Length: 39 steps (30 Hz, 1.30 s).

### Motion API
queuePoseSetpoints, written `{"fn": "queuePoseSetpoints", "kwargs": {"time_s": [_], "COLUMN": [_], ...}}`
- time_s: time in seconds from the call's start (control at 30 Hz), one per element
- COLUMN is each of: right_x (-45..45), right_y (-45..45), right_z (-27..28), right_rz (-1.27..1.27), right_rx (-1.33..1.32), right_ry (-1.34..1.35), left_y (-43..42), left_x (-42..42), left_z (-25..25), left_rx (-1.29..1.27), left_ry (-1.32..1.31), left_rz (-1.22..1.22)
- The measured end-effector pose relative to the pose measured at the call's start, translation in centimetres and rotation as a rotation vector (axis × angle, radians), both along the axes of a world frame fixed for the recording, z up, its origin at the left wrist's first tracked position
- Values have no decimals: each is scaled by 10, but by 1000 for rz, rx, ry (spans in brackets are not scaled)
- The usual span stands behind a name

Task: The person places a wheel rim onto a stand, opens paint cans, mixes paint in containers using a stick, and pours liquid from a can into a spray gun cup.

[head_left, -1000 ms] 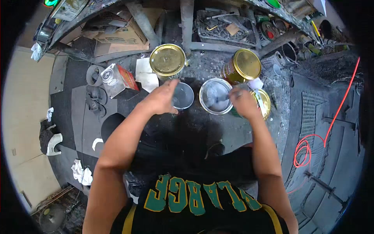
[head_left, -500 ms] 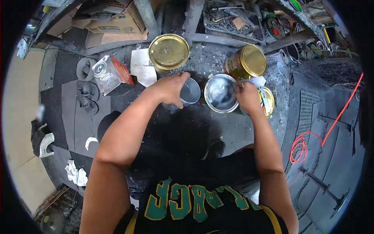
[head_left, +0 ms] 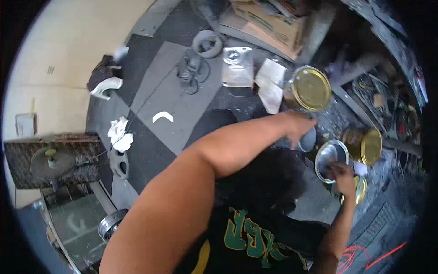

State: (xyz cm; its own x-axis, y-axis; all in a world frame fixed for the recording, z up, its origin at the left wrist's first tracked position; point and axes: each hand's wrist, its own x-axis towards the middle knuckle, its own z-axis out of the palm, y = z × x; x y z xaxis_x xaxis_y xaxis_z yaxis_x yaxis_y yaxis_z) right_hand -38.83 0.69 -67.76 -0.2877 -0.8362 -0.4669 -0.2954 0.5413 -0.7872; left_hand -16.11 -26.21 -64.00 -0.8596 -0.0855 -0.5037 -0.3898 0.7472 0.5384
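Note:
My left hand is wrapped round the side of a grey cup. Just right of it stands an open can of silvery paint. My right hand is closed at that can's near right rim, its fingertips over the opening; blur hides what they hold, if anything. Partly behind the right hand is a gold lid. A lidded gold can stands beyond my left hand, and another gold-lidded can is to the right of the paint.
A rectangular metal tin and white paper sheets stand and lie left of the cans. Sandals, crumpled white paper and a fan are farther left. A red hose lies at lower right.
My view has swung left, so the cans now appear farther right and turned. My left hand stays at the cup; my right fingers now reach over the paint can's opening.

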Motion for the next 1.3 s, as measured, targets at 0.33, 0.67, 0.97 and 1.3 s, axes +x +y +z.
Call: {"fn": "queuePoseSetpoints", "kwargs": {"time_s": [0.33, 0.67, 0.97, 1.3], "right_x": [-4, 10, 10, 4], "right_y": [-5, -19, -19, -8], "right_z": [-4, 24, 33, 15], "right_rz": [16, 366, 96, 39], "right_rx": [35, -224, 84, 51], "right_ry": [196, 514, 211, 442], "left_y": [1, 0, 9, 14], "left_x": [-13, 2, -4, -8], "left_z": [-8, -10, 9, 11], "left_rx": [-37, 30, -29, -26], "left_ry": [-6, 92, 117, 143], "left_rz": [-63, -23, 45, 47]}}
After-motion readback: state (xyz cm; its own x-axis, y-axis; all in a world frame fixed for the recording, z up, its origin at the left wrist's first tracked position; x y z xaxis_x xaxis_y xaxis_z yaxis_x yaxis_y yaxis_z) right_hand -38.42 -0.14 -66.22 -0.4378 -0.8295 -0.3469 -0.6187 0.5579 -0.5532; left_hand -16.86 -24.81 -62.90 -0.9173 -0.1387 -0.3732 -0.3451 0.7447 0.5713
